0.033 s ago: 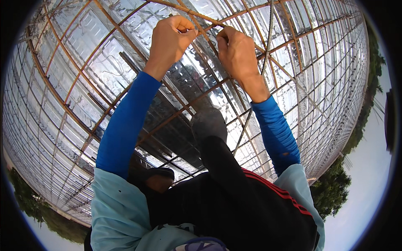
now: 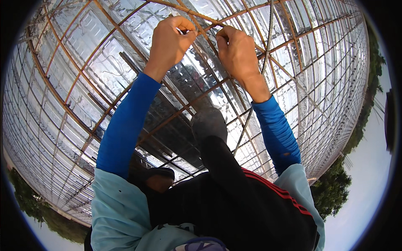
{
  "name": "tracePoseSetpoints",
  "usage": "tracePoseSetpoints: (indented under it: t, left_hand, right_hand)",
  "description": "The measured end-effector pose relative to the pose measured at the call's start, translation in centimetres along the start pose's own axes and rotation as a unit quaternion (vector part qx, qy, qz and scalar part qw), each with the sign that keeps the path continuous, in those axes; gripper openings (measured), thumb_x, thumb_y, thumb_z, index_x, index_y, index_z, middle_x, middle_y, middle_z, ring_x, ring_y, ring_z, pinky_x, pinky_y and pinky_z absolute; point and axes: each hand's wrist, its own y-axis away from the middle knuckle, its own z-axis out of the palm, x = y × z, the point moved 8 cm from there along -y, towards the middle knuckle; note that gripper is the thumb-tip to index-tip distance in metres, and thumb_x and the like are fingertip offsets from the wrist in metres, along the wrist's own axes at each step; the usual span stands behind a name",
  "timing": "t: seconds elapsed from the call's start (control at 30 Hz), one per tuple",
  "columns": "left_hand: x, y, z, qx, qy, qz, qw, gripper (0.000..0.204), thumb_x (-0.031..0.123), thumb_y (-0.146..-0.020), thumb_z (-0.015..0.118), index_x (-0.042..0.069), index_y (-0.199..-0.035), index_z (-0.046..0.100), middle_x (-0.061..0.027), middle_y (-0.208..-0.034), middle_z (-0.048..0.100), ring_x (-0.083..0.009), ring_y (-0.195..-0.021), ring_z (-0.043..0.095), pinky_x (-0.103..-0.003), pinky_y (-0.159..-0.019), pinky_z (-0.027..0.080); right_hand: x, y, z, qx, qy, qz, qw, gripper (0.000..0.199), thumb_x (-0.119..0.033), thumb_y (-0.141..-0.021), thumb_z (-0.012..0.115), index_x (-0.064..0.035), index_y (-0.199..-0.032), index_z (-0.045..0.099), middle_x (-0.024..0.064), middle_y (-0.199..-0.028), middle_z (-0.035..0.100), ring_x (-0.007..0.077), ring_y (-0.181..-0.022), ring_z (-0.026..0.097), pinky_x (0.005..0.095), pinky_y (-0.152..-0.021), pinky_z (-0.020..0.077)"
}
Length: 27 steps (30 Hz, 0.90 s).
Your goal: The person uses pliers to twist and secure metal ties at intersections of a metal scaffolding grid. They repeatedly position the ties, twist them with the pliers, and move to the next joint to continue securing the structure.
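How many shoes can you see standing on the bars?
2. One grey shoe stands on the rusty bars at mid-picture, below the right hand. The other shoe is lower left, partly hidden behind the left arm, below the left hand.

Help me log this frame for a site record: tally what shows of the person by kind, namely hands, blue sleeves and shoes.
Hands: 2, left hand and right hand, both pinching at the rusty rebar grid
Blue sleeves: 2
Shoes: 2, grey shoe and dark shoe
Total: 6
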Motion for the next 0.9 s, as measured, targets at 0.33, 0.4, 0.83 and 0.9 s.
tracePoseSetpoints:
  t: [0.33,0.4,0.83,0.9]
  left_hand:
    - [3.7,1.1,0.8,0.044,-0.036,0.096,0.994,0.013,0.007,-0.085,0.076,0.002,-0.098,0.077,-0.0175,-0.077,0.073,-0.0276,-0.065,0.069,-0.037,-0.061,0.052]
    - [3.7,1.2,0.7,0.04,-0.04,0.114,0.992,0.013,0.005,-0.086,0.075,0.001,-0.098,0.077,-0.0195,-0.079,0.072,-0.0294,-0.066,0.07,-0.038,-0.062,0.053]
    - [4.8,1.4,0.4,0.05,0.052,0.159,0.985,0.008,0.011,-0.09,0.065,0.005,-0.091,0.069,-0.0168,-0.09,0.067,-0.0333,-0.089,0.067,-0.044,-0.082,0.054]
    - [4.3,1.4,1.1,0.042,0.011,0.146,0.988,0.007,0.012,-0.09,0.066,0.006,-0.092,0.069,-0.0164,-0.09,0.067,-0.0364,-0.088,0.067,-0.045,-0.079,0.054]
  right_hand:
    - [-2.9,-3.2,-0.6,-0.1,-0.036,0.002,0.994,0.027,-0.012,-0.091,0.067,0.005,-0.11,0.077,0.015,-0.08,0.077,0.0172,-0.074,0.076,0.0327,-0.069,0.0583]
    - [-3.8,-3.8,-0.5,-0.091,0.013,-0.051,0.994,0.03,-0.009,-0.092,0.064,0.0061,-0.116,0.074,0.0156,-0.085,0.077,0.0171,-0.078,0.076,0.0327,-0.071,0.0591]
    - [-1.3,-2.2,-1.0,-0.173,-0.192,-0.001,0.966,0.034,-0.001,-0.09,0.061,0.0078,-0.122,0.07,0.0164,-0.105,0.078,0.0124,-0.079,0.073,0.0241,-0.06,0.0538]
    - [-1.3,-1.8,-0.9,-0.15,-0.207,0.009,0.967,0.032,0.0,-0.089,0.063,0.0095,-0.118,0.071,0.0166,-0.1,0.079,0.0135,-0.076,0.074,0.0251,-0.06,0.055]
